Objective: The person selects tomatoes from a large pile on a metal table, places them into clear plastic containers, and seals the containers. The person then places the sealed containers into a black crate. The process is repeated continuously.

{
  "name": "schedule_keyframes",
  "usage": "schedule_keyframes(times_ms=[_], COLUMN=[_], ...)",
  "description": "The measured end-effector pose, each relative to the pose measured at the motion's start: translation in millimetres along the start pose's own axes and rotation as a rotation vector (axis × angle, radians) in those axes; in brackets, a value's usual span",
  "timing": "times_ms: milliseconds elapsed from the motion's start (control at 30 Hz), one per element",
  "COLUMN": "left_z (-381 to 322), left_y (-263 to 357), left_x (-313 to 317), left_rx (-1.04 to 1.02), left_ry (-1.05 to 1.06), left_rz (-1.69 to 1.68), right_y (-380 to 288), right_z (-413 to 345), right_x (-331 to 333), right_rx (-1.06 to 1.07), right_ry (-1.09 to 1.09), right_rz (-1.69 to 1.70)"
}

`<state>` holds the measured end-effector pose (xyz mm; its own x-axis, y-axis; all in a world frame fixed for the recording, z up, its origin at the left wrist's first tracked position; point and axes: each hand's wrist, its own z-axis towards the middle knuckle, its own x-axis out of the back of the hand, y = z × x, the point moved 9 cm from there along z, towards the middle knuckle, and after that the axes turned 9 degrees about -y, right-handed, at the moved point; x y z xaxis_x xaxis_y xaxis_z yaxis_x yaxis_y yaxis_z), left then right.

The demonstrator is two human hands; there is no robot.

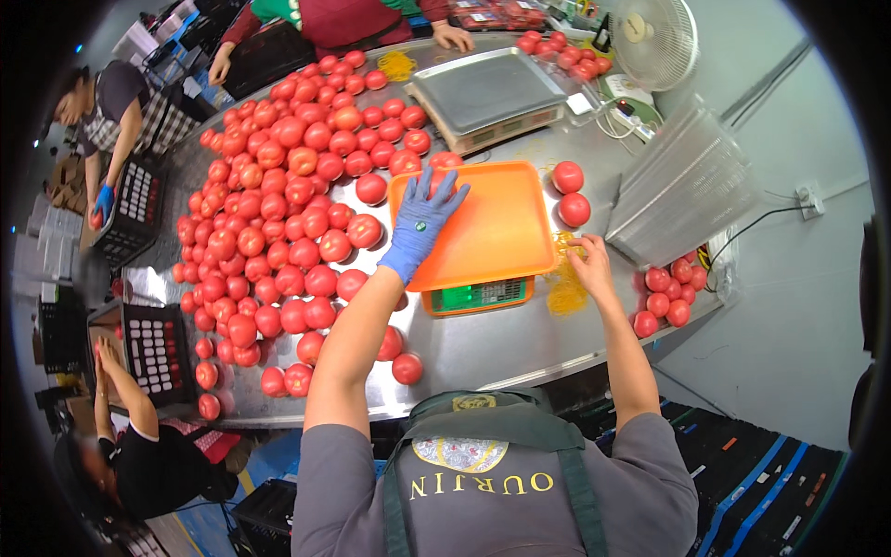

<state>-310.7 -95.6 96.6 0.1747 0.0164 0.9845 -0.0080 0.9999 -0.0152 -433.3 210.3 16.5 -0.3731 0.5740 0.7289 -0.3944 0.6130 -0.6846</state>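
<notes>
My left hand (pixel 421 226), in a blue glove, is over the left side of an orange tray (pixel 501 223), fingers spread around a tomato (pixel 438 184) that they partly cover. The tray sits on an orange digital scale (pixel 480 298) with a green-lit display. My bare right hand (pixel 593 268) is at the tray's right side, its fingertips at a pile of yellow rubber bands (pixel 567 296); whether a band is between them is unclear. Two tomatoes (pixel 571 193) lie just beyond that hand. A large heap of tomatoes (pixel 278 202) covers the metal table left of the tray.
Behind the tray stands a larger scale (pixel 491 90). Stacked clear plastic containers (pixel 682 181) lean at the right, above more tomatoes (pixel 672 292). A fan (pixel 654 42) and cables are at the back right. Co-workers stand across and left, near black crates (pixel 150 355).
</notes>
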Motion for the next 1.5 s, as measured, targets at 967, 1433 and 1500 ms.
schedule_keyframes(times_ms=[967, 1433, 1500], left_z=[-266.9, -298.4, -304.2], left_y=[59.6, 60.2, 57.3], left_x=[-60.9, -83.5, -81.9], left_rx=[0.639, 0.517, 0.53], left_ry=[-0.254, -0.221, -0.201], left_rz=[-0.358, -0.2, -0.203], right_y=[-77.1, -156.9, -117.7], right_z=[158.4, 108.5, 103.3], right_x=[4.3, 212.6, 294.1], right_rx=[0.338, 0.517, 0.293], right_ry=[0.256, 0.61, 0.895], right_rz=[0.264, -0.764, -1.293])
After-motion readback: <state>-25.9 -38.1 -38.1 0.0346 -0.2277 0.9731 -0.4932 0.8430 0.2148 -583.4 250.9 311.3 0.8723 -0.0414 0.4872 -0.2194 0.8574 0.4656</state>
